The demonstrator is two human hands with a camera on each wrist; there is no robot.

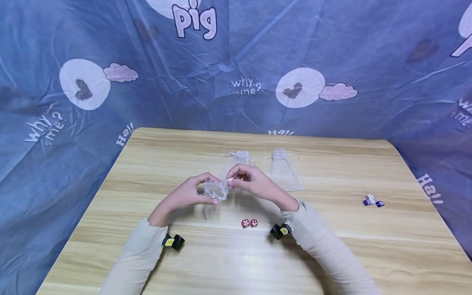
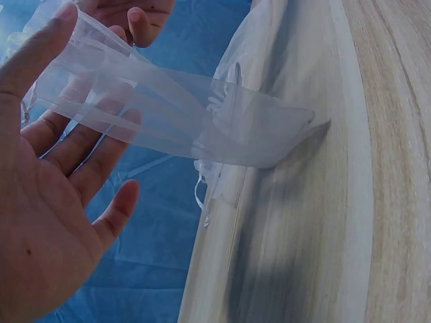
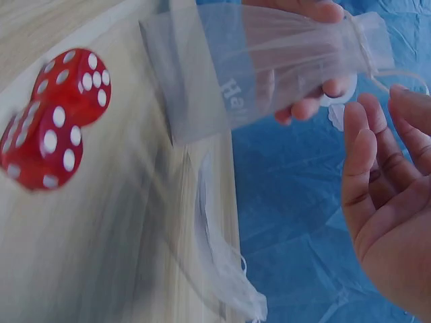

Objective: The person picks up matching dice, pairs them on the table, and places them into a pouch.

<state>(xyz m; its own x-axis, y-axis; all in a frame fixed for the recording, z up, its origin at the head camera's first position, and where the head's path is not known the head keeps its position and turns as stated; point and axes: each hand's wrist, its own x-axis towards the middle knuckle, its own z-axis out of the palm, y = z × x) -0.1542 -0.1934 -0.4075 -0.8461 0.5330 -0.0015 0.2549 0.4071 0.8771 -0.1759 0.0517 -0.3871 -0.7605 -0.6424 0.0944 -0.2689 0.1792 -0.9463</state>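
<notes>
My left hand (image 1: 188, 191) holds a sheer white drawstring pouch (image 2: 168, 108) near its mouth, thumb on one side and fingers on the other. The pouch hangs over the table with its flat bottom end lowest. My right hand (image 1: 254, 180) is beside the pouch's mouth, thumb and forefinger pinching a small pale, reddish thing (image 1: 230, 182); I cannot tell its kind. In the right wrist view the pouch's white cord (image 3: 397, 73) runs close by the right fingertips. Two red dice (image 1: 249, 223) with white pips lie on the table nearer me.
Two more sheer pouches, one partly behind my right hand (image 1: 241, 157) and another to its right (image 1: 284, 174), lie flat farther back. Several small dice, blue ones (image 1: 380, 203) and a white one (image 1: 370, 197), sit at the table's right. A blue printed cloth (image 1: 206, 94) hangs behind the wooden table (image 1: 147, 155).
</notes>
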